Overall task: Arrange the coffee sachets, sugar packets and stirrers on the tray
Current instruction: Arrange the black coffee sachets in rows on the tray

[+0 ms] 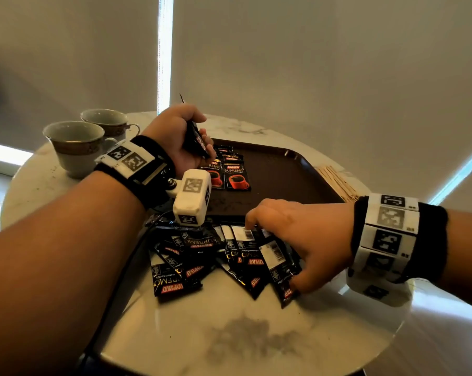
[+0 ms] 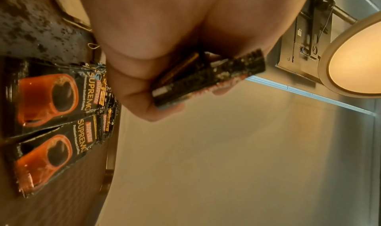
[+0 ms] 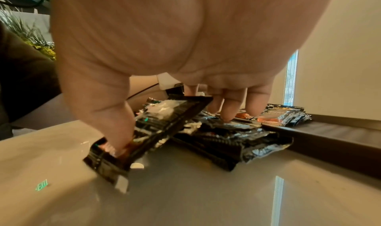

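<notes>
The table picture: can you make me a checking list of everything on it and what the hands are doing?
Surface: round white marble table.
Job's things: dark brown plastic tray with rows of black coffee sachets; loose black sachet pile in front of it; pale wooden stirrers right of it; sugar packets nothing seen.
Clutter: two white patterned teacups.
Hands: left hand holds sachets above the tray; right hand pinches a sachet in the pile.
Cables: black cable below the left wrist.
Surroundings: pale window blinds.
</notes>
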`<state>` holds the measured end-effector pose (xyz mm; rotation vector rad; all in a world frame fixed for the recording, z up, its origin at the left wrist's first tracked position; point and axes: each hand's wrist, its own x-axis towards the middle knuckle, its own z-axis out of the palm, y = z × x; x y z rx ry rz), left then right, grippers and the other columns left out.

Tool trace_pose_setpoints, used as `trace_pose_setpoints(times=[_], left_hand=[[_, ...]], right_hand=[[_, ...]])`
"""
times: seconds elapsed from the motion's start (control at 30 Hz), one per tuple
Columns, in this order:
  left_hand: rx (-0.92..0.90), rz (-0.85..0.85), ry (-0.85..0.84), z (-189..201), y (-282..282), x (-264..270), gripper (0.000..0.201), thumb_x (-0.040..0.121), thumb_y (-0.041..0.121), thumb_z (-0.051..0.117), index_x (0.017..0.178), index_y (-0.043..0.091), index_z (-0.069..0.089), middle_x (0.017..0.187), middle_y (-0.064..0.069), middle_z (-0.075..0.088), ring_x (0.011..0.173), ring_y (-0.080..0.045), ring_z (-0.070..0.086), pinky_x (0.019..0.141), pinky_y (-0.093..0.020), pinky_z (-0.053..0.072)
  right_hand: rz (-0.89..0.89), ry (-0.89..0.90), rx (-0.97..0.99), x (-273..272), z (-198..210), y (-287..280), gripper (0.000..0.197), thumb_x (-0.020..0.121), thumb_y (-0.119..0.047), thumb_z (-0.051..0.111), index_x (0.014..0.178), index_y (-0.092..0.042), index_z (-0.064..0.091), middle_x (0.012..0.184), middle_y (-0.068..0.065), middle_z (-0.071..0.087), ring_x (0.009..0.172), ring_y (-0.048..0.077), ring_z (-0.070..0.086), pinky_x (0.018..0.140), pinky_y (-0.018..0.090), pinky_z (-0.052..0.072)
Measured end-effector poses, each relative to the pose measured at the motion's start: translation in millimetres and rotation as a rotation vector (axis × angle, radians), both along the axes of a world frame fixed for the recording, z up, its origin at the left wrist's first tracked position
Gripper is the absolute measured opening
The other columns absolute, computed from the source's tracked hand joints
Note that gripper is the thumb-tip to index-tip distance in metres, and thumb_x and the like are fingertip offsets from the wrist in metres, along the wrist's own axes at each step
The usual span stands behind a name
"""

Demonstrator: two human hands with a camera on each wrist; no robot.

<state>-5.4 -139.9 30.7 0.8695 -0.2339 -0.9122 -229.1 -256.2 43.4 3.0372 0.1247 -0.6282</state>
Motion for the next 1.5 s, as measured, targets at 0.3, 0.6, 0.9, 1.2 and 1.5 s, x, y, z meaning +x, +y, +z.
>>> trace_pose_setpoints(times=[0.3,0.6,0.9,1.2,1.5], left_hand=[[-0.005,0.001,-0.006,-2.4,-1.0,4.0,0.01,0.087,0.013,0.047,0.096,0.014,0.042,0.081,-0.002,0.045,0.066,-0.013,0.046,0.057,-0.027,0.043],[-0.003,-0.006,-0.01,-1.3,-1.3,3.8,0.01,0.088,0.014,0.047,0.097,0.013,0.041,0.083,-0.002,0.044,0.066,-0.012,0.046,0.057,-0.026,0.041],[-0.005,-0.006,0.001,-2.3,0.0,5.0,0.012,0.086,0.014,0.048,0.097,0.013,0.043,0.084,-0.002,0.045,0.066,-0.013,0.047,0.057,-0.027,0.042],[0.015,0.002,0.004,-2.3,0.4,5.8,0.014,0.086,0.014,0.048,0.099,0.013,0.043,0.084,-0.003,0.046,0.064,-0.014,0.048,0.056,-0.026,0.042],[0.06,0.016,-0.04,-1.3,-1.6,1.9,0.018,0.101,0.02,0.048,0.114,0.008,0.05,0.091,-0.006,0.054,0.074,-0.017,0.058,0.059,-0.033,0.057]], right_hand=[[0.069,0.073,-0.077,-4.5,-3.2,-2.9,0.126,0.049,-0.068,0.089,0.144,-0.045,0.01,0.139,-0.016,0.024,0.128,0.008,0.027,0.117,0.035,0.029],[0.183,-0.068,-0.08,-12.3,-11.8,1.1,0.096,0.069,-0.058,0.078,0.143,-0.036,0.021,0.132,-0.009,0.034,0.117,0.01,0.038,0.108,0.032,0.038],[0.107,-0.125,-0.07,-8.3,-11.7,2.5,0.073,0.085,-0.051,0.065,0.145,-0.028,0.03,0.136,-0.007,0.037,0.121,0.009,0.038,0.105,0.024,0.039],[-0.028,-0.101,-0.081,4.4,2.8,2.1,0.088,0.053,-0.091,0.054,0.112,-0.032,0.026,0.11,-0.011,0.03,0.102,0.007,0.035,0.093,0.023,0.037],[-0.045,-0.066,-0.136,16.7,-5.1,15.5,0.139,0.05,-0.088,0.07,0.156,-0.032,-0.002,0.147,-0.007,0.018,0.137,0.019,0.021,0.12,0.038,0.019]])
